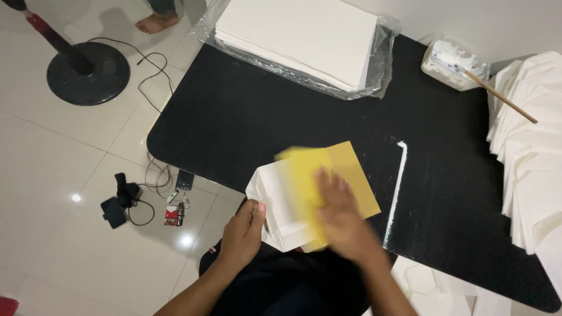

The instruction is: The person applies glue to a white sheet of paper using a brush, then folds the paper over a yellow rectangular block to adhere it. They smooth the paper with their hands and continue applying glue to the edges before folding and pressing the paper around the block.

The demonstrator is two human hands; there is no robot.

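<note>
A folded white paper piece [275, 202] lies at the near edge of the black table [234, 117]. My left hand [243, 231] rests on its near left corner, fingers curled against the paper. A yellow sheet [351, 169] lies over the white piece. My right hand [342, 219] is blurred with motion and presses flat on the yellow sheet, with another blurred yellow piece [304, 175] under its fingers.
A stack of white sheets in clear plastic [298, 35] sits at the table's far side. At the far right stands a tub of white paste [451, 64] with a stick [503, 99]. Folded white papers [530, 152] are piled along the right. A white paste line [397, 187] marks the table. A fan base [88, 73] and cables lie on the floor.
</note>
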